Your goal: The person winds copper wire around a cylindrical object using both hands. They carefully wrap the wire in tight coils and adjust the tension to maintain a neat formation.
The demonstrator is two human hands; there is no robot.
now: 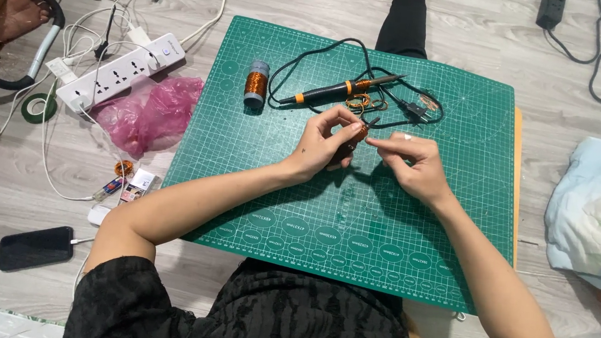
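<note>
Two hands meet over the middle of the green mat (412,222), which lies on the floor. Left hand (321,145) is closed around a small coil (359,133) of copper-coloured wire, thumb and forefinger pinching its upper end. Right hand (417,165) sits just right of it, fingertips narrowed to a pinch at the coil's end; whether a wire strand runs between those fingertips is too fine to tell. A ring shows on one right finger.

Just beyond both hands lies a soldering iron (340,89) with orange bands, tip pointing right, its black cord looping round it. Loose wire turns (357,103) lie between the iron and the left hand. A wire spool (256,84) stands upright beyond and to the left of the left hand, well apart. A power strip (124,70), a pink bag (149,112) and a phone (36,247) lie on the floor far left of the left arm.

Assessment: the work in hand appears to be fine handling of the coil's end. Done well, the left hand should keep the coil still and firmly pinched so turns do not slip, while the right draws only light, even tension. Both hands are close to the iron; whether it is hot cannot be told, so wrists are best kept on the near side.
</note>
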